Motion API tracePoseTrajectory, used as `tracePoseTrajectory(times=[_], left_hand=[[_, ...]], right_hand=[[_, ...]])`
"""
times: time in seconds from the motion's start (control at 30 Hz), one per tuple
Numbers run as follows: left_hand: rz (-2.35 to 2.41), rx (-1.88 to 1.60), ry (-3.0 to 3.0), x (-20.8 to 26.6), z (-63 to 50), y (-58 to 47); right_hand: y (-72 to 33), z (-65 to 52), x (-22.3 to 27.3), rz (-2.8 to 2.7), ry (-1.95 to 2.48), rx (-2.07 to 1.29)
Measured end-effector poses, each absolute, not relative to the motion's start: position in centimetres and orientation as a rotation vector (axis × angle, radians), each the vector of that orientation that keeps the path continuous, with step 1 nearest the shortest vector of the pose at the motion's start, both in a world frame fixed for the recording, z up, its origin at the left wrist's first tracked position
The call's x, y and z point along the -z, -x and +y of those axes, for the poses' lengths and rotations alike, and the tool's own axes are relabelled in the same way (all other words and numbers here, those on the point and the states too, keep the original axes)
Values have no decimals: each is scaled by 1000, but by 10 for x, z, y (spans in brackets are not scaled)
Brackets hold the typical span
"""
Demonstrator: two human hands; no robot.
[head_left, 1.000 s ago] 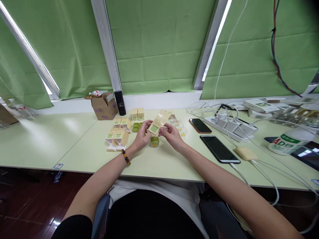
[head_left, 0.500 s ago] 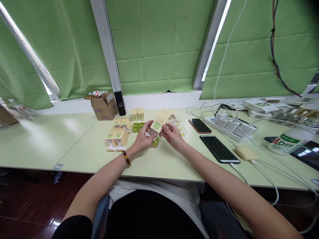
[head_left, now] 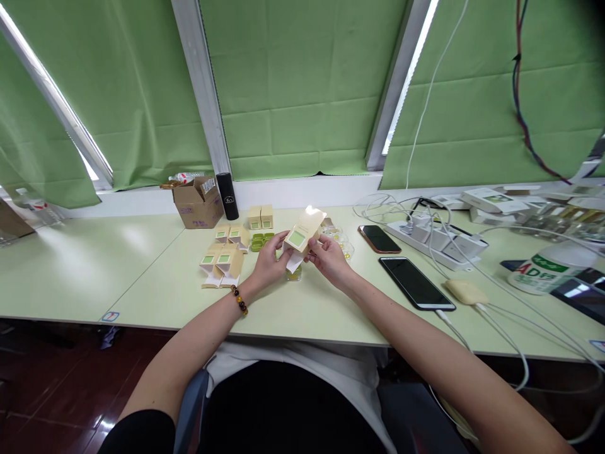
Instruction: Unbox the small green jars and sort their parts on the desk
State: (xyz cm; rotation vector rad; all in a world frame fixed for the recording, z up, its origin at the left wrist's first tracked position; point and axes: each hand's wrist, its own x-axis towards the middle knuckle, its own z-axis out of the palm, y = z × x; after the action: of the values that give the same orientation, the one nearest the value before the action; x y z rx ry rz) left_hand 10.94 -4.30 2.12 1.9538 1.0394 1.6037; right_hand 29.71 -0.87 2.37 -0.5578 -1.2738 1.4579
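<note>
Between my hands is a small cream carton point(head_left: 299, 238) with a green square on its face and its end flaps folded out. My left hand point(head_left: 270, 261) grips its left side, with the thumb near the lower white flap. On the right side, my right hand point(head_left: 329, 260) pinches the carton's edge. Just below it a small clear-and-green jar point(head_left: 293, 275) stands on the table, partly hidden. To the left are several similar open cartons point(head_left: 222, 260) and a group of green jars point(head_left: 259, 241). Clear plastic packaging with yellow spots point(head_left: 347, 247) lies behind my right hand.
Two closed cartons point(head_left: 261, 217) stand at the back, beside a black cylinder point(head_left: 227, 197) and a cardboard box point(head_left: 197, 203). On the right lie two phones point(head_left: 416, 282), a power strip point(head_left: 437, 244) with tangled cables, a cream charger case point(head_left: 466, 292) and a white bottle point(head_left: 551, 268).
The carton has tilted slightly in my hands, and its upper flap now catches the light. Its lower white flap now hangs out further, over the jar.
</note>
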Motion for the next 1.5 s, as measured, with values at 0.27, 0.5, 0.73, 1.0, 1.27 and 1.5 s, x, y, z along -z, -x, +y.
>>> tracePoseTrajectory(times=[0.27, 0.5, 0.73, 1.0, 1.27, 1.5], left_hand=[[985, -1552, -1882, -19, -42, -109], [820, -1513, -1643, -23, -42, -108], [860, -1588, -1620, -29, -43, -107], [1021, -1652, -1674, -28, -44, -105], [1182, -1801, -1940, -29, -48, -103], [1157, -1877, -2097, -31, -51, -106]], right_hand=[[-300, -12, -27, -1246, 540, -1490], [-302, -12, -27, -1254, 558, -1432], [-306, -6, -24, -1197, 638, -1277], [-312, -8, -28, -1184, 660, -963], [-310, -27, -28, -1508, 504, -216], [-311, -22, -26, -1563, 435, -136]])
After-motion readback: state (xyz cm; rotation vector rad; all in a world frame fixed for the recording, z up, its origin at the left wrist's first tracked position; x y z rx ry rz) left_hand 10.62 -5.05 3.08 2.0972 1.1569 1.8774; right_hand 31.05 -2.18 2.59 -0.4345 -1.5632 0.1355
